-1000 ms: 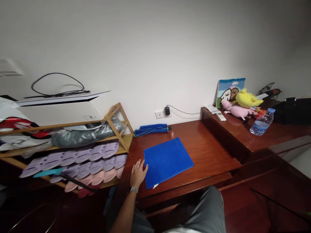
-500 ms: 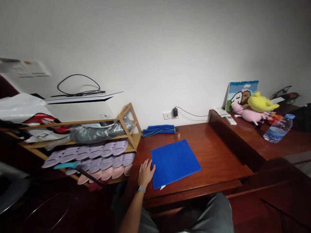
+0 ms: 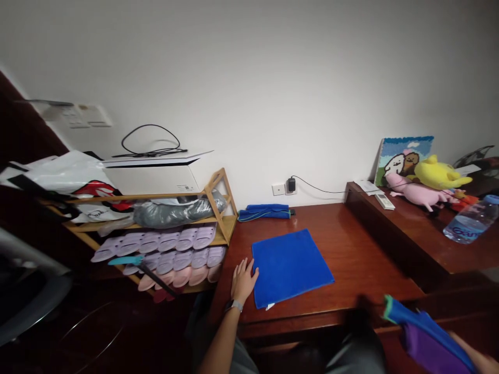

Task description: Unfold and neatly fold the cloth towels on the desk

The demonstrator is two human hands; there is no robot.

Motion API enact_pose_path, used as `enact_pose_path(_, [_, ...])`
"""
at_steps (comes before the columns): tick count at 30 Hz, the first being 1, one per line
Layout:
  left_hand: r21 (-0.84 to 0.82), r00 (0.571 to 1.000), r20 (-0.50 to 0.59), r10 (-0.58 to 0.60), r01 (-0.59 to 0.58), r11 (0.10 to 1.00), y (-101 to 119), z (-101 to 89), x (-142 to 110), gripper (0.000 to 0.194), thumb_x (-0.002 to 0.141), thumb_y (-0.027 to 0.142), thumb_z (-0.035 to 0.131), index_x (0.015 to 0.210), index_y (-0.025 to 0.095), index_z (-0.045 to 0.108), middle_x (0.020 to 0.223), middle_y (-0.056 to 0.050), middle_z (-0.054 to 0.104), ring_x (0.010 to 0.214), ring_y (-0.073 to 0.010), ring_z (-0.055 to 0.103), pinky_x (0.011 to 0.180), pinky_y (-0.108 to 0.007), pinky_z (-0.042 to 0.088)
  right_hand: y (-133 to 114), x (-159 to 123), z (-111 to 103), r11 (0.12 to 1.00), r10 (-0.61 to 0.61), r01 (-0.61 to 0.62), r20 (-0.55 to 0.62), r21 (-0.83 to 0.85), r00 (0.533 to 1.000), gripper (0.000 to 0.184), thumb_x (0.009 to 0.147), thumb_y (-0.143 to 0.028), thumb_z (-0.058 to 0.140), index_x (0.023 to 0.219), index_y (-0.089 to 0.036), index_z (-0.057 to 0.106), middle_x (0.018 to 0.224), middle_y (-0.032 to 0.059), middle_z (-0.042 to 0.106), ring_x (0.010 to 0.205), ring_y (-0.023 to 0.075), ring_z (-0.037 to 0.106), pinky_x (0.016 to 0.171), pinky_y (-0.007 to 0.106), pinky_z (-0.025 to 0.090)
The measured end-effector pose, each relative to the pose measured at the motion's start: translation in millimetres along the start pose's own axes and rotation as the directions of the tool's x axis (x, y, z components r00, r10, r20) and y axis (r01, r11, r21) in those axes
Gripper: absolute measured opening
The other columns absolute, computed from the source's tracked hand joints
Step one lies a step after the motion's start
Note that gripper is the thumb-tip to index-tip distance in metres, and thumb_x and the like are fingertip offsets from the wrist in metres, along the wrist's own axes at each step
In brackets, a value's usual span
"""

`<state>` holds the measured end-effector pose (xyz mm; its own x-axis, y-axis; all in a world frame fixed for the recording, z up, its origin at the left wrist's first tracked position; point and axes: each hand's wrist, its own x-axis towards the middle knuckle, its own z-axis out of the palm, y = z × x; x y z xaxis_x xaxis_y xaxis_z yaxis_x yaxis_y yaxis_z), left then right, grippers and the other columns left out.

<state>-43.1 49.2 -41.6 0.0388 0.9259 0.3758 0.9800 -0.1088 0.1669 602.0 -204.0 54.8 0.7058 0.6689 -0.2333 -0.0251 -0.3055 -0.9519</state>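
My left hand (image 3: 244,280) lies flat on the brown desk with its fingers stretched, its fingertips at the left edge of a blue cloth (image 3: 292,270). That cloth is spread out flat, a small white tag at its front edge. At the bottom right, my right hand (image 3: 473,353) is partly in view, closed on folded cloths. One is a blue cloth with a green edge (image 3: 423,322), the other a purple cloth (image 3: 431,349) beneath it. Most of the fingers are hidden. Near the wall lies a rolled blue cloth (image 3: 265,212).
To the left stands a wooden rack (image 3: 222,208) with several purple and pink slippers. On the raised surface at right are plush toys (image 3: 419,195), a white remote (image 3: 384,201) and a water bottle (image 3: 471,221). A black charger (image 3: 291,184) is plugged into the wall.
My right hand has come into view at the bottom right with the folded blue and purple cloths. My left hand stays beside the spread cloth. The whole view has shifted slightly.
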Motion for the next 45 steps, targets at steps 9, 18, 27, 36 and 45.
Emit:
enact_pose_path(9, [-0.007,0.999,0.013,-0.034,0.034,0.999,4,-5.7,-4,0.048,0.101,0.04,0.054,0.144,0.022,0.065,0.154,-0.014,0.06,0.146,-0.0301,0.052,0.124,-0.049,0.036,-247,8,333,0.405,-0.35,0.81,0.746,-0.425,0.566,0.089,0.048,-0.025,0.097,0.132,-0.031,0.068,0.12,0.0096,0.076,0.116,0.0367,0.07,0.101,0.048,0.053])
enact_pose_path(18, [0.024,0.999,0.004,-0.032,0.032,0.999,4,-8.8,-7,0.046,0.102,0.041,0.053,0.142,0.022,0.066,0.152,-0.013,0.062,0.143,-0.0287,0.055,0.123,-0.049,0.039,-217,-76,460,0.264,-0.67,0.947,0.671,-0.183,0.317,0.038,0.105,-0.039,0.046,0.136,-0.027,0.065,0.14,0.0065,0.067,0.122,0.0212,0.065,0.102,0.034,0.052])
enact_pose_path(27, [0.0,1.0,0.018,-0.02,0.02,1.0,1,-8.2,-4,0.043,0.105,0.038,0.049,0.141,0.022,0.067,0.153,-0.012,0.061,0.143,-0.0272,0.055,0.122,-0.045,0.04,-3,-18,358,0.215,-0.254,0.845,0.807,-0.491,0.533,0.063,0.103,-0.054,0.043,0.16,-0.028,0.047,0.171,0.0048,0.037,0.159,0.0303,0.029,0.129,0.051,0.025])
enact_pose_path(36, [0.007,1.0,0.023,0.008,-0.008,1.0,5,-14.7,-2,0.046,0.107,0.025,0.038,0.144,0.017,0.065,0.151,-0.013,0.063,0.144,-0.0266,0.054,0.122,-0.043,0.042,49,-59,348,0.206,-0.321,0.794,0.727,-0.572,0.607,0.067,0.106,-0.061,0.027,0.166,-0.031,0.035,0.174,0.0008,0.027,0.163,0.0288,0.019,0.131,0.056,0.016])
enact_pose_path(45, [-0.03,0.971,0.182,0.156,-0.153,0.988,59,-6.8,-26,0.056,0.108,0.049,0.04,0.161,0.031,0.044,0.171,-0.007,0.037,0.158,-0.0285,0.033,0.128,-0.053,0.03,21,-39,378,0.18,-0.262,0.729,0.682,-0.66,0.683,0.073,0.107,-0.055,0.022,0.169,-0.015,0.025,0.176,0.0094,0.019,0.163,0.0241,0.017,0.132,0.046,0.013])
